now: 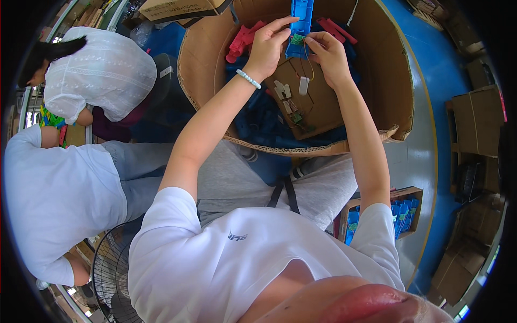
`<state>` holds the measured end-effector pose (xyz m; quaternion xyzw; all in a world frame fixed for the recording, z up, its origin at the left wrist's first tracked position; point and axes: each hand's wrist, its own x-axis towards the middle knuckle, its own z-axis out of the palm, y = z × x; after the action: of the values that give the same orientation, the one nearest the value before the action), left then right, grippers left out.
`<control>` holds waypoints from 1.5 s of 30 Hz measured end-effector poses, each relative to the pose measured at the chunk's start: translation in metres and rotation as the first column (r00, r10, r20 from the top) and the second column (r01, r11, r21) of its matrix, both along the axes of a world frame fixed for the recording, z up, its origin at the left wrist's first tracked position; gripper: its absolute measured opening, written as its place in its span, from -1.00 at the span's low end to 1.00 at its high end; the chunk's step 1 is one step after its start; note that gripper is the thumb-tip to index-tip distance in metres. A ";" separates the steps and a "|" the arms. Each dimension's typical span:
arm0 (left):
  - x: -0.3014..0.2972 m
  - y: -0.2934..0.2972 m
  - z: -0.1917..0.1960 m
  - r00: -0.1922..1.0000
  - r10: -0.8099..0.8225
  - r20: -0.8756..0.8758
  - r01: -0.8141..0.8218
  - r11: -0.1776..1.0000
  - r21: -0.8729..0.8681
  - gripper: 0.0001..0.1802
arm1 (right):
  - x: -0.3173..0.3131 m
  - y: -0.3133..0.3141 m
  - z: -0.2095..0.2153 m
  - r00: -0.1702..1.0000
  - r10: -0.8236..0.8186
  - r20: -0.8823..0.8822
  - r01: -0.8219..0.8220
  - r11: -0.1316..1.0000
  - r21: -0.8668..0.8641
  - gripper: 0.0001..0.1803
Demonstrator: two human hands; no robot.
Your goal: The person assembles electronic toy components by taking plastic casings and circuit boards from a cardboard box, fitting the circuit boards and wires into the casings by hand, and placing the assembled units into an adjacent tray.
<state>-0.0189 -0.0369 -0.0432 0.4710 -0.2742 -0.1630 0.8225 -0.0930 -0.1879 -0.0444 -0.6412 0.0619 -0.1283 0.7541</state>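
Over a large cardboard box, my left hand (267, 47) grips the left side of a long blue plastic housing (302, 12). A small green circuit board (297, 39) sits in the housing's lower part. My right hand (329, 58) has its thumb and fingers pinched at the board's right edge. Thin wires run down from there, and a small white block (304, 86) dangles on them. Below, a flat cardboard sheet (323, 110) carries several white pieces (283, 90) and a wired green board (297, 117).
The big box (396, 64) also holds blue and red plastic parts (245, 40). A smaller carton (412, 215) of blue housings stands by my right side. Two people work at my left, near a black wire fan (111, 269). Stacked cartons (476, 121) line the right.
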 end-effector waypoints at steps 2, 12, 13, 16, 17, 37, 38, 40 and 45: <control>0.000 0.001 -0.004 1.000 -0.005 -0.012 0.005 1.000 0.001 -0.62 | 0.003 0.002 -0.004 0.999 -0.036 -0.004 0.036 0.998 -0.047 -0.78; -0.004 0.005 -0.009 0.971 0.104 0.214 -0.137 0.979 0.148 -0.63 | -0.001 0.008 0.001 0.995 -0.097 -0.007 0.096 0.992 -0.077 -0.78; -0.004 0.005 -0.010 0.961 0.119 0.248 -0.161 0.975 0.153 -0.65 | -0.002 0.009 0.002 0.995 -0.101 0.008 0.101 0.993 -0.057 -0.79; -0.003 0.005 -0.011 0.957 0.111 0.267 -0.167 0.966 0.196 -0.64 | -0.003 0.010 0.005 0.994 -0.108 0.024 0.109 0.994 -0.012 -0.79; -0.004 0.004 -0.012 0.958 0.111 0.266 -0.167 0.966 0.196 -0.64 | -0.003 0.009 0.003 0.994 -0.108 0.023 0.108 0.994 -0.012 -0.79; -0.008 -0.006 -0.020 0.816 0.270 0.510 -0.416 0.888 0.195 -0.69 | -0.001 0.003 -0.002 0.993 -0.106 0.045 0.100 0.987 0.122 -0.71; -0.010 -0.007 -0.021 0.817 0.270 0.509 -0.417 0.887 0.197 -0.69 | 0.000 0.003 -0.002 0.994 -0.105 0.043 0.099 0.987 0.124 -0.71; -0.015 -0.010 -0.018 0.798 0.303 0.521 -0.454 0.870 0.189 -0.69 | 0.001 -0.001 -0.003 0.994 -0.102 0.025 0.097 0.984 0.151 -0.73; -0.017 -0.006 -0.012 0.821 0.224 0.525 -0.439 0.836 0.329 -0.67 | 0.000 -0.006 -0.005 0.995 -0.100 0.032 0.094 0.985 0.145 -0.76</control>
<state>-0.0363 -0.0431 -0.0554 0.7088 -0.3311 0.0475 0.6211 -0.0933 -0.1942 -0.0496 -0.5790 0.0873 -0.1724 0.7921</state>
